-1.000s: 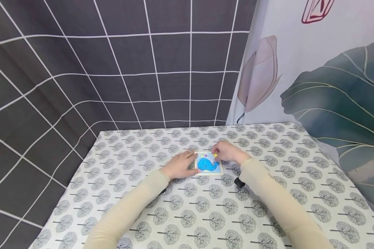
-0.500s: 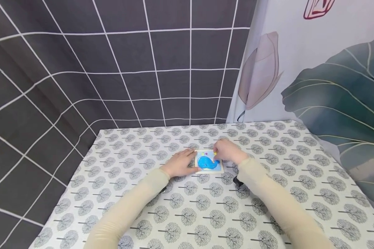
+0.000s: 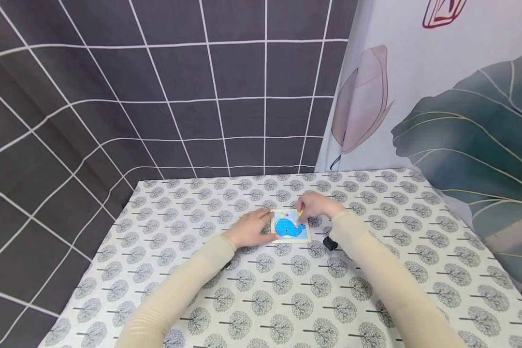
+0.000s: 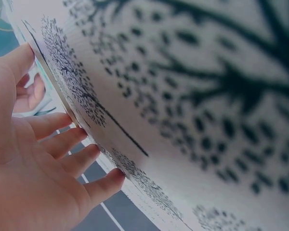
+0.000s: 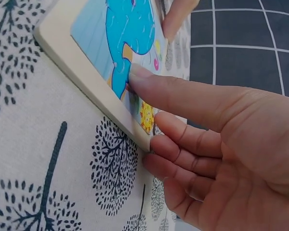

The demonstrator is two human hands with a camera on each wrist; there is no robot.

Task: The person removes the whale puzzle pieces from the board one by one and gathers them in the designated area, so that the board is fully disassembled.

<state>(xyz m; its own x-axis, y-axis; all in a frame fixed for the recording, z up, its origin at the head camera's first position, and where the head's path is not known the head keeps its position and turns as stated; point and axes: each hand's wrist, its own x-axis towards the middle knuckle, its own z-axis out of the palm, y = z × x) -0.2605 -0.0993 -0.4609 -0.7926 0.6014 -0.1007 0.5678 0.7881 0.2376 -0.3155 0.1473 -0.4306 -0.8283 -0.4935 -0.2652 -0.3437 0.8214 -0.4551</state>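
A small whale jigsaw puzzle [image 3: 289, 230] in a pale wooden frame lies on the table, its blue whale set on a light blue ground. My left hand [image 3: 249, 230] lies along its left side, fingers straight, with the thumb at the lower left corner and fingertips at the upper left. At the upper right corner my right hand [image 3: 316, 207] has its thumb on the picture by the whale's tail [image 5: 119, 79], fingers curled at the frame's edge. Beside those fingertips shows a yellow sun [image 5: 147, 116]. The left wrist view shows the left hand [image 4: 53, 159] with fingers spread.
A white cloth [image 3: 282, 290] printed with grey trees covers the table. Behind it hangs a dark curtain [image 3: 191, 116] with a white grid, and a pale curtain [image 3: 374, 111] with large leaves hangs at the right. A black object [image 3: 330, 243] sits under the right wrist.
The right hand's fingers have shifted slightly over the upper right corner, covering more of the yellow sun than a second ago. The left hand stays put at the puzzle's left side.
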